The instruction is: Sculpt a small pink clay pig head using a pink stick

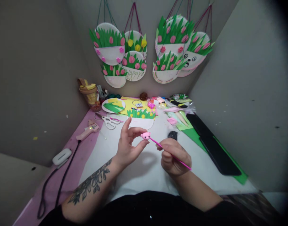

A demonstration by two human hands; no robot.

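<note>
Between the thumb and fingers of my left hand [130, 144] is a small pink clay animal head [146, 136] with pointed ears and dark eyes. My right hand [174, 157] grips a thin magenta modelling tool [181, 162] like a pen. The tool's tip reaches the right side of the clay head; whether it presses in, I cannot tell. Just beyond my right hand lies a black lump in clear wrap [172, 135]. Behind the clay head, a half paper plate with green paper grass and yellow flowers [141, 122] lies on the white table cover [125, 175].
A pink glue gun [88, 131] and white scissors [109, 122] lie at left, with a white case [62, 157] and black cord nearer. Black folding case [219, 153] rests on green sheets at right. Clay packets [155, 101] sit at the back. Decorated paper plates [108, 44] hang above.
</note>
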